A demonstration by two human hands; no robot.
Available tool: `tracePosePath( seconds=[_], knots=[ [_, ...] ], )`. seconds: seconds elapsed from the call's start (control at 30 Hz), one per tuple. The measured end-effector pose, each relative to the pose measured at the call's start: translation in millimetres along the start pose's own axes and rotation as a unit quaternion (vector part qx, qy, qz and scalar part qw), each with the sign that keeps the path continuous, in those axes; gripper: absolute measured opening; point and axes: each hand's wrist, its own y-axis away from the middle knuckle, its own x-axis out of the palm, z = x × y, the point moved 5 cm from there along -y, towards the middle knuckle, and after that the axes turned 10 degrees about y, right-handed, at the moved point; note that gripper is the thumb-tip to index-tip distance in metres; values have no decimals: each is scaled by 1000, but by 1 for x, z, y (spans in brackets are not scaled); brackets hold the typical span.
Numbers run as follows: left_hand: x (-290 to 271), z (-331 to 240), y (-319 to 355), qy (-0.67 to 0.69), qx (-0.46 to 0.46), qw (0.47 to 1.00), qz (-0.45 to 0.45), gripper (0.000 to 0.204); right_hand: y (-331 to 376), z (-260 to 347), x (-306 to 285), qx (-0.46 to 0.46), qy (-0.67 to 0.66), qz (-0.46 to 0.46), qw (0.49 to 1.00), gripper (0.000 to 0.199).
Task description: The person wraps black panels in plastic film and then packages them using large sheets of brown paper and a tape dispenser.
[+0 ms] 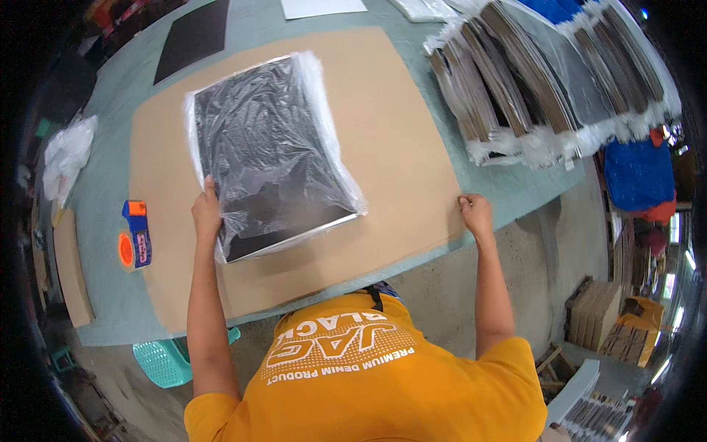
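A flat black panel in clear plastic wrap (pixel 269 140) lies tilted on a large brown cardboard sheet (pixel 398 125). My left hand (pixel 207 211) grips the panel's near left edge, thumb on top of the wrap; its other fingers are partly hidden. The wrap is bunched and whitish along the panel's right side. At the sheet's right edge, my right hand (pixel 476 214) is closed, with its fingertips pinching the cardboard. A blue and orange tape dispenser (pixel 138 234) rests left of my left hand, by the sheet's left edge.
Plastic-wrapped stacks of panels (pixel 515 81) fill the table's far right. A dark flat sheet (pixel 193 40) and a white sheet (pixel 322 6) lie at the back. A cardboard strip (pixel 71 269) sits far left on the green table (pixel 110 158). A turquoise plastic stool (pixel 163 362) stands below.
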Motion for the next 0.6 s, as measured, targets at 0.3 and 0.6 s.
tracePosePath(
  seconds=[0.3, 0.6],
  knots=[
    [0, 8, -5, 21, 5, 1000, 21, 81, 45, -28, -8, 112, -80, -11, 990, 23],
    [7, 20, -12, 60, 26, 998, 24, 80, 59, -12, -19, 129, -161, -87, 975, 15]
  ],
)
